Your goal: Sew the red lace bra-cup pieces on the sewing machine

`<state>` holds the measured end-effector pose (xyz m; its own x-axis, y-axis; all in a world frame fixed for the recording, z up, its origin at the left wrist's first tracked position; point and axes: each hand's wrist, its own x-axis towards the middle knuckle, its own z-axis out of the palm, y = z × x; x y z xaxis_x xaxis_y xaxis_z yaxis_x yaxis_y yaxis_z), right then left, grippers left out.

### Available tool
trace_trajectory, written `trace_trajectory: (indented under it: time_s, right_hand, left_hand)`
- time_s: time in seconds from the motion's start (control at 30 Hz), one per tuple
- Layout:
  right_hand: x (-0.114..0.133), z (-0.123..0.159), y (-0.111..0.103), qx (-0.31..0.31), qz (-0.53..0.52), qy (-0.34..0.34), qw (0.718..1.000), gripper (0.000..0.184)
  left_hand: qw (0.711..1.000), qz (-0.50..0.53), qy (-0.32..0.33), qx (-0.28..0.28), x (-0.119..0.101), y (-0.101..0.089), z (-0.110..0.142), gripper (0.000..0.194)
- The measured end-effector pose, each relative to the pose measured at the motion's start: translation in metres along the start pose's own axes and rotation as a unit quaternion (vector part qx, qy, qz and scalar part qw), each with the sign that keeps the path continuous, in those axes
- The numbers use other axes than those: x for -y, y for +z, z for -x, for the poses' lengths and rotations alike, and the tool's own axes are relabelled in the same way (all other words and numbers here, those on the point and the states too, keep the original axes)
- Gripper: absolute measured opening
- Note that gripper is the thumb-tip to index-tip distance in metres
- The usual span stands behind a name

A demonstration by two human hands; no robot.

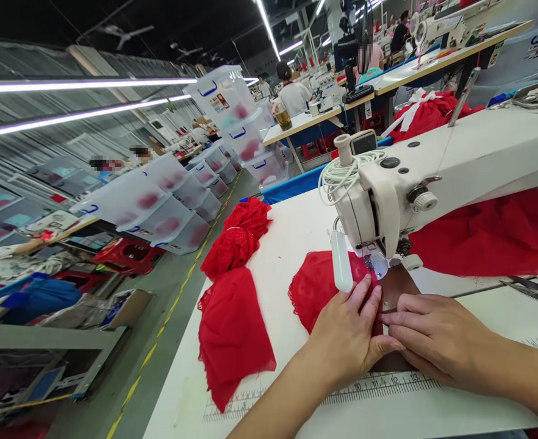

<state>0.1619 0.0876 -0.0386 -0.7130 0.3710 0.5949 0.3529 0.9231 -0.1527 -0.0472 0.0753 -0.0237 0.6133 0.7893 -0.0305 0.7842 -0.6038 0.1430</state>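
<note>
A red fabric piece with a scalloped lace edge (315, 286) lies under the presser foot of a white sewing machine (369, 213). My left hand (351, 329) rests flat on this piece, fingers stretched toward the lit needle area and thumb pointing right. Just right of it, my right hand (438, 335) has its fingers pressed together and bent, the tips low beside the brown plate-like surface (399, 286). What those fingertips hold, if anything, is hidden. A white oblong attachment (341, 262) hangs beside the needle, above my left fingers.
Red pieces (235, 329) and a tied red bundle (236, 238) lie on the table's left. More red fabric (493, 235) spreads behind the machine arm. Scissors (534, 289) lie at right. A printed ruler (379, 385) runs along the front. Clear plastic bins (159, 201) stand across the aisle.
</note>
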Motion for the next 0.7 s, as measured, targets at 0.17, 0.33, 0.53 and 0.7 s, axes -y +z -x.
trace_trajectory:
  time_s: [0.17, 0.33, 0.53, 0.7]
  right_hand:
    - [-0.003, -0.001, 0.002, 0.006, 0.013, -0.004, 1.0, 0.036]
    - [-0.008, 0.001, 0.004, 0.018, 0.022, -0.002, 1.0, 0.034]
    - [-0.009, -0.002, -0.002, 0.01, 0.043, 0.014, 0.999, 0.033]
    - [-0.003, 0.0, -0.008, -0.016, 0.017, 0.002, 1.0, 0.027]
  left_hand:
    - [1.0, -0.01, 0.005, -0.024, 0.002, 0.005, -0.002, 0.09]
    - [1.0, 0.003, -0.021, -0.022, 0.005, 0.01, -0.007, 0.091]
    - [0.999, 0.04, -0.025, 0.016, 0.002, -0.006, 0.005, 0.09]
    - [0.999, -0.003, -0.048, -0.01, -0.004, -0.02, 0.014, 0.075]
